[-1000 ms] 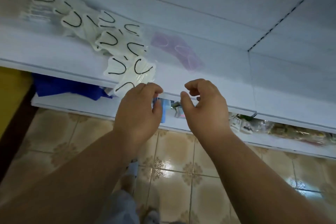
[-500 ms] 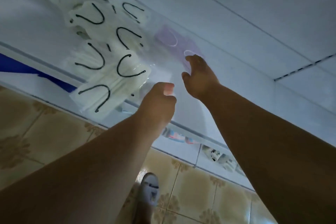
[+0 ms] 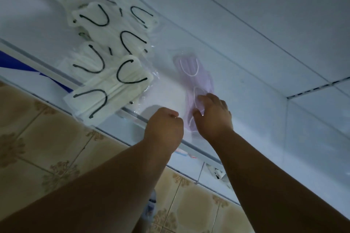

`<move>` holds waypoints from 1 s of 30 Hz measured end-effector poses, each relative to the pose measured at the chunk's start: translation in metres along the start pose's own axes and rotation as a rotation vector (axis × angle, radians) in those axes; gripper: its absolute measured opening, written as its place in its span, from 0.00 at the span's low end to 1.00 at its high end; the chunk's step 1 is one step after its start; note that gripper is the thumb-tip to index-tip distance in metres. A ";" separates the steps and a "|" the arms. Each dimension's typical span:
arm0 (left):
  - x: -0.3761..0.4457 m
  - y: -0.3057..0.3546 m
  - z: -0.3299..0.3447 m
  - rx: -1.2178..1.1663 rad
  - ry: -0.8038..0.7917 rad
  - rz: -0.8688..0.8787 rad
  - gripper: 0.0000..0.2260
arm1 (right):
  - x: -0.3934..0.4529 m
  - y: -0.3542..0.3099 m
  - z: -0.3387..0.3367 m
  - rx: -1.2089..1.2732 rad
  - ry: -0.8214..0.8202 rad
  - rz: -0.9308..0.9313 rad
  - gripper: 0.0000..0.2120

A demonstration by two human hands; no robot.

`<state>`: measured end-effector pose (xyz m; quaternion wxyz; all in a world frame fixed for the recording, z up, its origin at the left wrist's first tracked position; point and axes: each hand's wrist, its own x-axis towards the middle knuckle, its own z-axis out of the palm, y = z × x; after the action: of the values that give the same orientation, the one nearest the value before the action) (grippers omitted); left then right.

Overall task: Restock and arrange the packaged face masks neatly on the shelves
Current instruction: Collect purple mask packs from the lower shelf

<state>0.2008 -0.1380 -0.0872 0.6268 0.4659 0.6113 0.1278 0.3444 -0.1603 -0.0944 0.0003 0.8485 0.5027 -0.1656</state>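
- We see a white shelf (image 3: 236, 58) running across the view, front edge slanting from upper left to lower right.
- Purple mask pack (image 3: 197, 79) lies flat on the shelf near the front edge, in clear wrap, white ear loops showing through.
- Right hand (image 3: 213, 115) rests on the near end of the purple mask pack, fingers spread and slightly bent on the wrap; grip looks released, pressing rather than pinching.
- Left hand (image 3: 163, 128) sits at the shelf's front edge just beside the right hand, fingers curled under into a clenched fist; it may pinch the clear wrap edge, we cannot tell.
- White mask packs (image 3: 106, 66) with black ear loops lie overlapped in a line along the left part of the shelf; the nearest one overhangs the front edge.
- White mask packs and purple mask pack are near each other, not clearly touching; clear wrap between them is blurry.
- Lower shelf (image 3: 189, 164) shows beneath the front edge with small items, too blurred to tell.
- Tan patterned floor tiles (image 3: 47, 147) below.
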 end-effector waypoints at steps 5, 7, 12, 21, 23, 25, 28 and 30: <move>-0.020 -0.023 0.007 0.048 0.125 -0.087 0.09 | -0.047 0.003 0.016 0.109 0.036 -0.002 0.16; -0.024 -0.032 0.007 -0.114 0.123 -0.174 0.08 | -0.070 0.003 0.025 0.133 0.048 0.004 0.19; -0.032 -0.043 0.004 -0.325 -0.085 -0.331 0.05 | -0.111 -0.013 0.030 0.368 0.085 0.136 0.20; -0.035 -0.062 -0.035 -0.089 -0.222 -0.122 0.03 | -0.144 -0.044 0.043 0.653 0.246 0.576 0.23; -0.049 -0.070 -0.051 -0.066 -0.254 -0.117 0.03 | -0.161 -0.053 0.048 0.928 0.171 0.807 0.29; -0.062 -0.077 -0.066 0.007 -0.302 -0.117 0.05 | -0.175 -0.058 0.053 1.428 0.019 0.929 0.26; -0.078 -0.086 -0.085 0.191 -0.390 -0.093 0.10 | -0.200 -0.065 0.055 1.703 -0.019 0.865 0.16; -0.089 -0.092 -0.095 0.293 -0.427 -0.078 0.13 | -0.218 -0.070 0.057 1.650 0.016 0.849 0.09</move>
<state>0.0591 -0.2118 -0.0803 0.6719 0.5442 0.4946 -0.0878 0.1727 -0.3206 -0.0752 -0.5463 0.6941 -0.1273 -0.4512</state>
